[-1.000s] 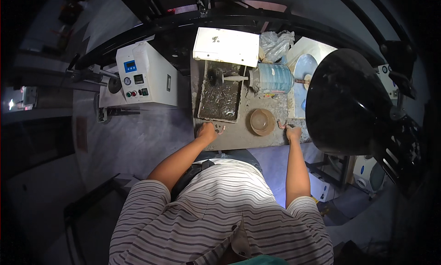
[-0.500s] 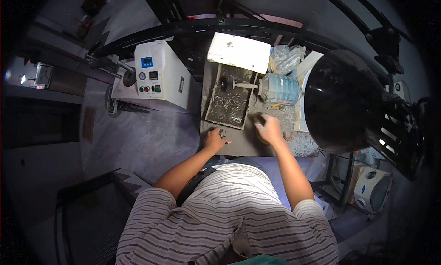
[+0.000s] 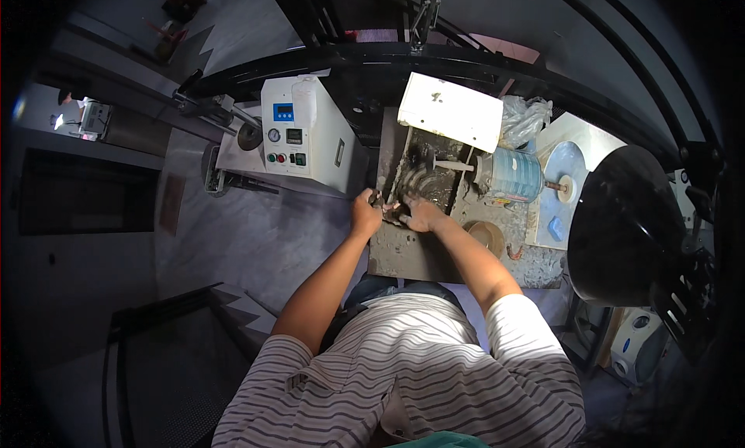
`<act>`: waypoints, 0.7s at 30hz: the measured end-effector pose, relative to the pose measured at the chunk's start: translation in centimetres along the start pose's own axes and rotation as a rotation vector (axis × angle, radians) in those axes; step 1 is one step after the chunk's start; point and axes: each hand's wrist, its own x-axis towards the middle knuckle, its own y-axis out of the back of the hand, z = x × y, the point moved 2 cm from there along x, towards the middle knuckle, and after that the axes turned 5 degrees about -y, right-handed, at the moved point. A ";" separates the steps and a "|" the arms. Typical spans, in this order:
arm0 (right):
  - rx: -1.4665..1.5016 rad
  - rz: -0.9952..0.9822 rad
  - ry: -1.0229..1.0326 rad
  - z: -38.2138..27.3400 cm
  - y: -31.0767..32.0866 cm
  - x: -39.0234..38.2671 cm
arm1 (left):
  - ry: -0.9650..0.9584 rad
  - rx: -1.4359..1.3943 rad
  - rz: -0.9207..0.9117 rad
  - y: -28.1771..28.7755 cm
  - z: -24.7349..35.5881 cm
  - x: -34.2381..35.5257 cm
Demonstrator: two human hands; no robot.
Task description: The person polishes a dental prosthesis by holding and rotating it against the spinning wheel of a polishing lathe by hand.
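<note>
My left hand is at the near left corner of a rectangular tray of wet grey slurry. Its fingers are curled round something small and partly pinkish that I cannot make out. My right hand reaches over the tray's near end, fingers stretched out and dipping into the slurry, smeared with grey. From a blue-bodied motor on the right, a pale shaft points into the tray. A white panel covers the tray's far end.
A round bowl stands right of my right hand on the grey-smeared bench. A black lamp shade hangs over the right side. Left of the bench is a white control box. Crumpled clear plastic lies behind the motor.
My right hand has moved left from above the bench to the slurry, uncovering the bowl. My left hand has come up to the tray's corner. Curved ripples now mark the slurry. The view has shifted.
</note>
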 end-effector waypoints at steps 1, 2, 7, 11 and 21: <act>0.046 -0.034 0.057 -0.5 -0.3 -0.9 | 0.004 0.000 -0.003 -0.1 -0.7 0.5; 0.046 -0.039 0.056 -1.4 0.2 -2.2 | -0.041 0.010 0.019 -0.2 -1.6 1.1; 0.309 0.146 -0.033 -1.6 2.4 -4.4 | -0.144 0.009 0.032 -1.4 -3.9 3.4; 0.745 0.467 -0.273 1.7 3.8 -6.2 | 0.002 0.042 -0.335 -2.9 2.2 4.3; 0.933 0.789 -0.457 3.1 2.5 -4.8 | -0.070 -0.004 -0.261 -5.3 1.8 5.3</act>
